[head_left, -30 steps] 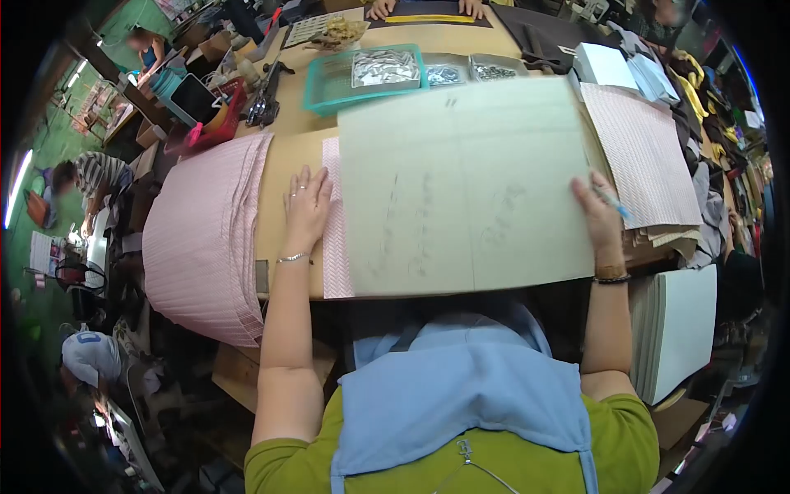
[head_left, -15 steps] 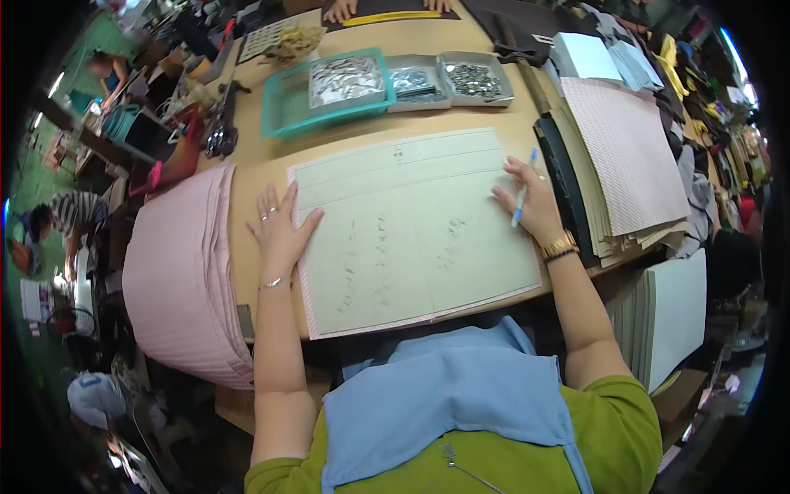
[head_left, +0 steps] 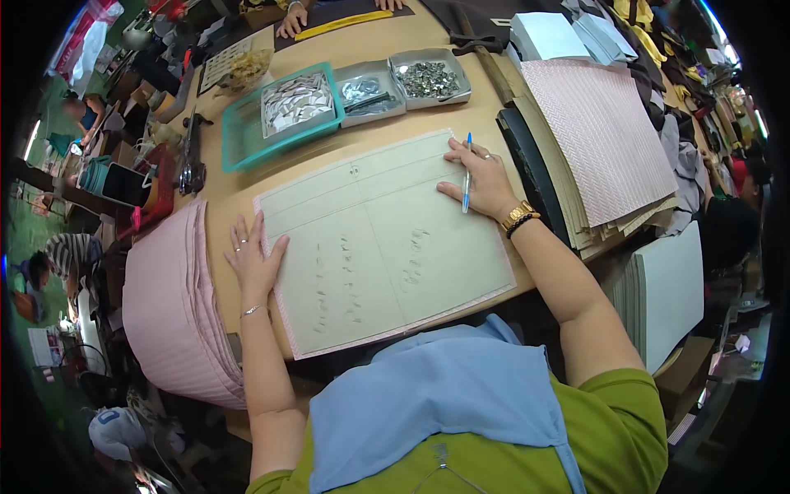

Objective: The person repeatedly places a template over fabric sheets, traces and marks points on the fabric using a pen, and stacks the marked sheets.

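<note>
A pale green board (head_left: 374, 239) with ruled lines and handwriting lies on the table in front of me, with a thin pink edge of a sheet showing beneath it. Along its left side rests my left hand (head_left: 257, 263), fingers spread and the thumb on the board's border. My right hand (head_left: 487, 183) is at the upper right part of the board. Between its fingers is a blue and white pen (head_left: 467, 174), held roughly upright in the view. The other fingers lie over the board's right edge.
Pink quilted sheets (head_left: 169, 305) are stacked at the left, another pink stack (head_left: 597, 140) at the right. Beyond the board stand a teal tray (head_left: 239, 140) and boxes of small metal parts (head_left: 428, 78). Another person's hands (head_left: 292, 20) are at the far edge.
The whole view has shifted and turned, so the table appears further left. My right hand has moved further in over the board with the pen. My left hand stays at the left edge.
</note>
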Action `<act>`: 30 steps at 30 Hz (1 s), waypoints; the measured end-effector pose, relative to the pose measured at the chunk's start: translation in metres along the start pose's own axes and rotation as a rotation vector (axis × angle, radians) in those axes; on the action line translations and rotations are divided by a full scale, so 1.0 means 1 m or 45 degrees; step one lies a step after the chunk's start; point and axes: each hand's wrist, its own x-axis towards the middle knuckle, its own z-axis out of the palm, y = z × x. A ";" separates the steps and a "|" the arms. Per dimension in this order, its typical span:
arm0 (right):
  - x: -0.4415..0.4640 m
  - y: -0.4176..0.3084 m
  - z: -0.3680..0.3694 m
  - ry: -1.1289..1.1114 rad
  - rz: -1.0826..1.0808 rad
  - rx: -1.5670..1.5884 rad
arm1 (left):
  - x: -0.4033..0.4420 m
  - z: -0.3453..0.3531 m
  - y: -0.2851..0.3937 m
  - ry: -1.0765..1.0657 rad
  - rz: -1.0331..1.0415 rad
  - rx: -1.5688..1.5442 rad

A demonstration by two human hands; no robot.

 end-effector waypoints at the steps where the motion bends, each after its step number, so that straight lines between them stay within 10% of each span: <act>1: 0.000 0.001 0.000 -0.011 0.009 0.005 | 0.000 0.000 0.000 -0.001 0.003 0.001; 30: 0.006 0.003 0.004 -0.002 0.001 0.053 | 0.002 0.001 0.000 0.039 -0.018 -0.047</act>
